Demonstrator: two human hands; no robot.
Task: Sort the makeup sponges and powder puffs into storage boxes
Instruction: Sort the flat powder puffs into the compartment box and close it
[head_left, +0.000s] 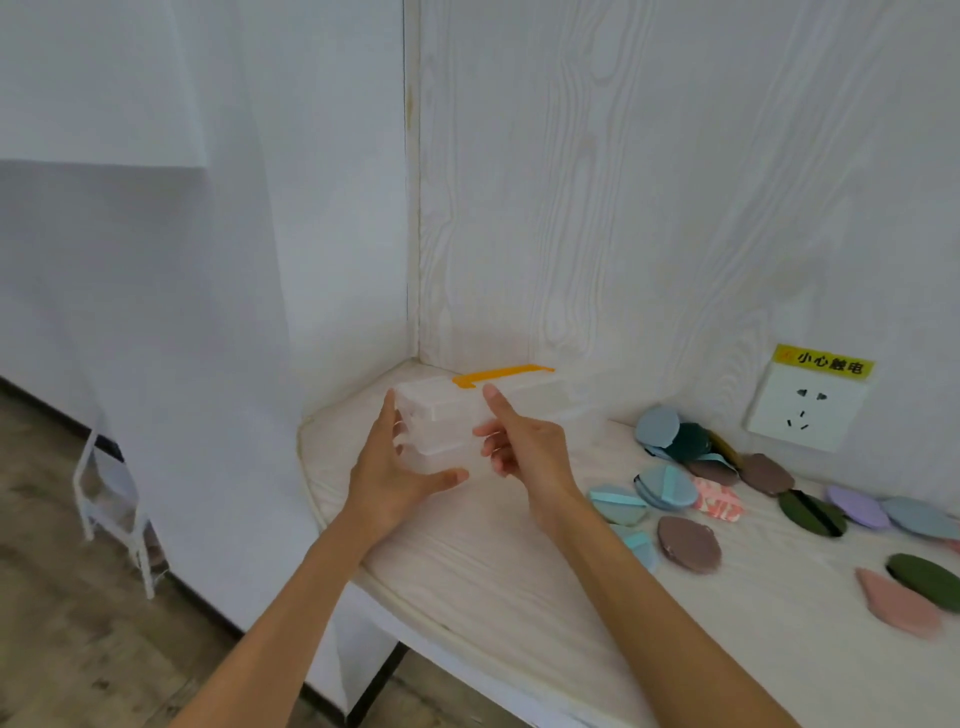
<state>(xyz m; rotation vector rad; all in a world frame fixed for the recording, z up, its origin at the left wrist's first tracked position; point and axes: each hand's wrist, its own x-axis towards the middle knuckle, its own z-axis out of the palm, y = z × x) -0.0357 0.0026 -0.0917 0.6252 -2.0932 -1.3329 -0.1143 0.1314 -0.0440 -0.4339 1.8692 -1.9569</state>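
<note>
Two clear plastic storage boxes (447, 415) are stacked in the table's far left corner, the top one with an orange latch (501, 375). My left hand (395, 467) grips the stack's left end, thumb under the near edge. My right hand (524, 441) holds the near side, with its thumb up on the top lid. Powder puffs lie scattered to the right: light blue ones (665, 486), a brown one (688, 543), dark green ones (813, 512), a lilac one (857, 506) and a pink one (896, 608).
The white wood-grain table (493, 571) has a rounded left edge with a drop to the floor. Walls close the corner behind the boxes. A wall socket (805, 410) with a yellow warning label sits above the puffs. A small white rack (111, 499) stands on the floor at left.
</note>
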